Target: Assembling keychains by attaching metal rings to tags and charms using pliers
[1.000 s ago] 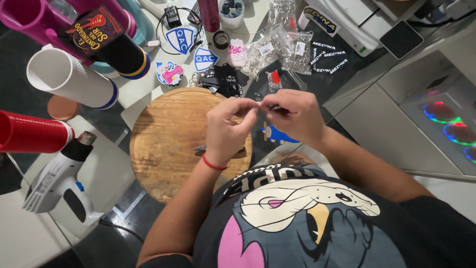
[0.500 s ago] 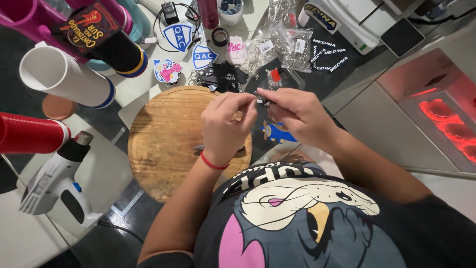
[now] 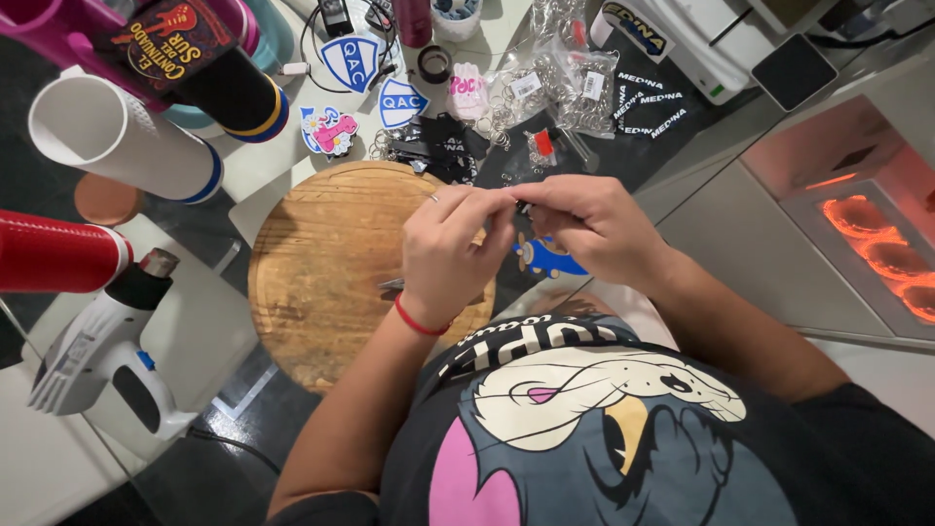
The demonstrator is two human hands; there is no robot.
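Two hands meeting above round wooden board | left hand, right hand fingers pinching shut on small dark piece | blue sticker lying beneath.

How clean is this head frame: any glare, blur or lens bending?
Head view: sharp and evenly lit over the round wooden board; both hands crisp, no motion blur; the orange glow at right is overexposed; wide lens bends the edges, stretching the white tube.

White heat gun lies left of the round wooden board.
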